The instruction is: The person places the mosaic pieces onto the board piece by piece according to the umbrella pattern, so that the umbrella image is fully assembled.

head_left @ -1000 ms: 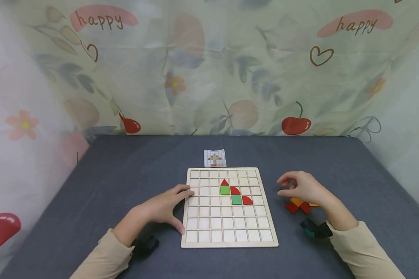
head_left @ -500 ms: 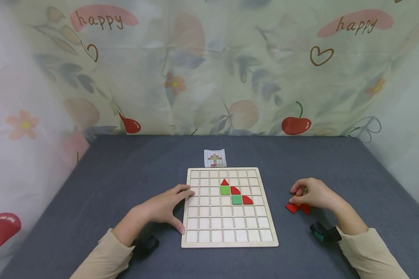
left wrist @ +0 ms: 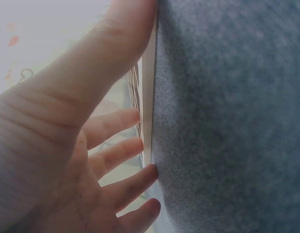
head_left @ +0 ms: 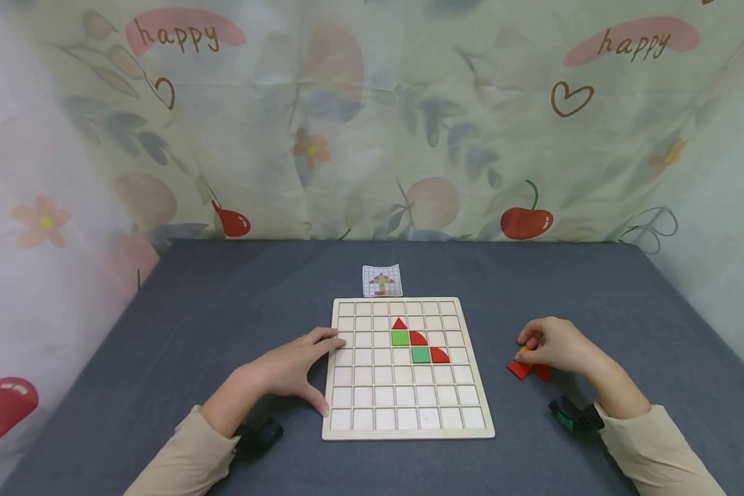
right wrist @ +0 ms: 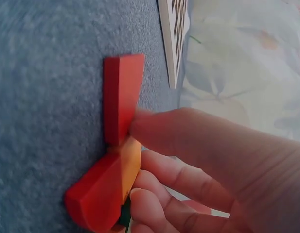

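A wooden grid board [head_left: 353, 435] lies flat on the table, holding a red triangle [head_left: 399, 324], light green [head_left: 399, 338] and darker green [head_left: 420, 355] squares, and two red quarter-round blocks [head_left: 418, 338]. My left hand [head_left: 282, 365] rests at the board's left edge, thumb and fingers spread. My right hand [head_left: 558, 343] is over a small pile of blocks, fingers bent. In the right wrist view its thumb touches the pile between a red block [right wrist: 123, 97] and an orange block [right wrist: 130, 165]; whether it pinches one is unclear. Another red block [right wrist: 96, 194] and a sliver of green show below.
Behind the board lies a small pattern card [head_left: 381, 281] printed with a red, green and orange figure on a grid. A dark cloth covers the table [head_left: 254, 289]. A patterned curtain [head_left: 372, 138] hangs behind and at both sides.
My right hand has moved right and down onto the pile over the last second, covering much of it. It has barely shifted since half a second ago. The left hand has stayed put.
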Tool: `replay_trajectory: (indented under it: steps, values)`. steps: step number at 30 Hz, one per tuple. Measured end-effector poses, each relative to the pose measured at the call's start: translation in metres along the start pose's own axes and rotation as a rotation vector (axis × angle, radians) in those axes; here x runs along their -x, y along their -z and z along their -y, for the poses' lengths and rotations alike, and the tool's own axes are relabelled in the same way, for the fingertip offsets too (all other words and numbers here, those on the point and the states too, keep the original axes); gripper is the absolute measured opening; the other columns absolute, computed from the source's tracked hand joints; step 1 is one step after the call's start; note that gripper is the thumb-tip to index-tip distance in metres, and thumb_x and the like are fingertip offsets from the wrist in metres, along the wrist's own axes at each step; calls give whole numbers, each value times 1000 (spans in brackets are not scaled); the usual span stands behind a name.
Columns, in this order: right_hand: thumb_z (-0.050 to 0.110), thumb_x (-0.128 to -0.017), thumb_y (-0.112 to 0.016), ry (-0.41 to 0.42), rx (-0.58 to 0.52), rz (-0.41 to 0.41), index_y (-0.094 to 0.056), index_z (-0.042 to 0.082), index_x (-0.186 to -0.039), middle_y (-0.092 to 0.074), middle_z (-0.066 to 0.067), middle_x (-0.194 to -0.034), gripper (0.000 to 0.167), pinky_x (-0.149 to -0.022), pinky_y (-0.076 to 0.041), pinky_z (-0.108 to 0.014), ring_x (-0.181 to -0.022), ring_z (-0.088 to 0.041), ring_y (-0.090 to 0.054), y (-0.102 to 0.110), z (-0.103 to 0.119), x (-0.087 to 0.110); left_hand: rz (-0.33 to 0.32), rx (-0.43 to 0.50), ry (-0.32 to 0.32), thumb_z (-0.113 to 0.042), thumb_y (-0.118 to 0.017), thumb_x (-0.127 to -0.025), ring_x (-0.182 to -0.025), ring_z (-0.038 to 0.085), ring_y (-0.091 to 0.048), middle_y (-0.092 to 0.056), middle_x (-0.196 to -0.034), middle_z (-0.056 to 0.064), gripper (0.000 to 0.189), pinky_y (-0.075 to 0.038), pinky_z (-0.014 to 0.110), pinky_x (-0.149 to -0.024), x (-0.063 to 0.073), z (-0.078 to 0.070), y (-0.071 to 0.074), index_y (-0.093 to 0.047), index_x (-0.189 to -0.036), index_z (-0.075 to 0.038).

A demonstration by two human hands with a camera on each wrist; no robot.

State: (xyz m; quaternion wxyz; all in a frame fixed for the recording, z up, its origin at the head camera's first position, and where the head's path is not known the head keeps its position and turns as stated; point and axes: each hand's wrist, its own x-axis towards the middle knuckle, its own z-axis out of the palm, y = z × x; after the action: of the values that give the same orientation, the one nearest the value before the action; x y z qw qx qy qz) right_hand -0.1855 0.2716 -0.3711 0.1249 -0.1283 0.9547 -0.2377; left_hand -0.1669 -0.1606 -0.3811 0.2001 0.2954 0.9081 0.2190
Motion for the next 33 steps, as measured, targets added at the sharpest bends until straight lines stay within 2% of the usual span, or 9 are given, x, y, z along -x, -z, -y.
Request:
replay_trajectory:
  steps: [3,9,16,27,33]
  values:
    - [17,-76,-74,4,14,-14,-66,-1,-89,-63,-2,-76,24,-57,-42,-26,-65,-10,-51,-1,2,-1,-2,0,-1,-47,-82,-61,-136,34,-32,-25,-149,15,105,-37,48,-102,0,0,0,-33,-144,-6]
    - [18,-76,-74,24,42,-96,-68,-1,-91,-64,-4,-76,25,-59,-43,-26,-67,-11,-53,-1,9,-1,-3,0,1,-46,-82,-61,-135,33,-33,-25,-149,15,105,-37,48,-102,0,-1,0,-33,-144,-6]
    - [17,-78,-72,56,12,-151,-68,1,-91,-66,-3,-80,21,-62,-45,-25,-70,-10,-56,-1,19,-3,2,12,13,-46,-82,-61,-136,32,-31,-24,-150,14,105,-36,48,-103,0,-2,1,-32,-144,-7]
    - [15,-81,-70,132,-35,-203,-69,4,-94,-68,-4,-88,17,-66,-49,-25,-73,-10,-61,-12,43,-8,3,6,15,-46,-83,-61,-136,32,-32,-25,-150,15,105,-36,48,-103,1,-3,1,-32,-144,-6]
    - [17,-83,-69,168,-34,-209,-69,7,-99,-68,-6,-94,19,-60,-46,-22,-64,-7,-57,-19,57,-11,6,13,22,-46,-83,-61,-136,32,-32,-25,-150,14,105,-36,48,-104,0,-3,0,-32,-144,-6]
